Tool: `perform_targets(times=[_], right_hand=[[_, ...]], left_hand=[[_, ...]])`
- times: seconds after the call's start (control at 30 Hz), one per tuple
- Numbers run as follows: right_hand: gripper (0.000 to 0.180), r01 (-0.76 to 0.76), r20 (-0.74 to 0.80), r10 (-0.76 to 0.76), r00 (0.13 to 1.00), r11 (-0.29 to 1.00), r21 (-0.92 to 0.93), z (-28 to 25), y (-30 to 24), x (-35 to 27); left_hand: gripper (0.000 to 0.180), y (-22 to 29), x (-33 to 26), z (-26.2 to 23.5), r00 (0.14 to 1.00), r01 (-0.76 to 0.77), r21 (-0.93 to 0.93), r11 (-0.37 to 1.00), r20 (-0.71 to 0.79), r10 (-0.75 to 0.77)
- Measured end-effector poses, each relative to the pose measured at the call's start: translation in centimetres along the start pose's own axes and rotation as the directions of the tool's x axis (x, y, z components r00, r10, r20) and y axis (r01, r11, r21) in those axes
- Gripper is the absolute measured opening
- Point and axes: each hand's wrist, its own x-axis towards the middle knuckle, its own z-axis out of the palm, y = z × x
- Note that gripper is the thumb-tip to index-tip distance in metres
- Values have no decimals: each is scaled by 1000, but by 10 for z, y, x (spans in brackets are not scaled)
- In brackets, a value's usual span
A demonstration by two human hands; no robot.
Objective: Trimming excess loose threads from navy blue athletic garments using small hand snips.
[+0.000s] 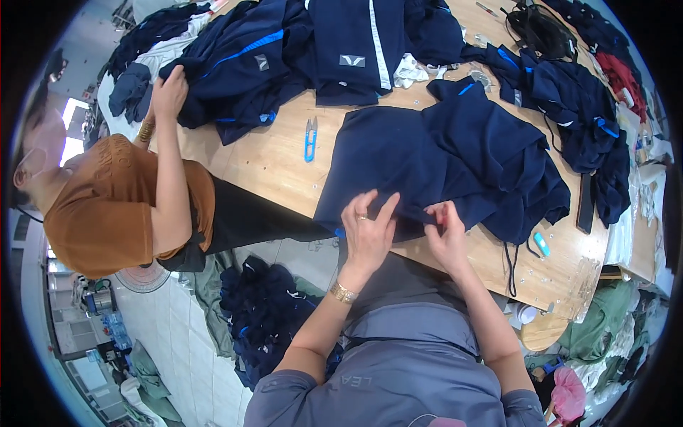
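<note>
Lying across the pale wooden desk (284,171), right up to the near edge, was a smooth dark navy fabric garment (395,146). The left hand (367,238) had its fingers loosely spread over it, pretty much open, while the right hand (448,240) pinched a bit of it between thumb and fingertips. Blue-handled metal thread snips (310,144) sat just left of the garment, a small turquoise object (542,244) lay off to the right, plus there was a brown-shirted co-worker (107,206) at left.
</note>
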Motion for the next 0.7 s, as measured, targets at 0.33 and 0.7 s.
perform_targets(times=[0.33, 0.7], right_hand=[[28, -281, 44, 365, 930, 626, 728, -41, -55, 27], [28, -198, 39, 222, 974, 760, 618, -46, -48, 32]], left_hand=[[11, -2, 39, -15, 880, 474, -871, 131, 471, -54], [7, 22, 47, 1, 827, 522, -846, -114, 534, -177]])
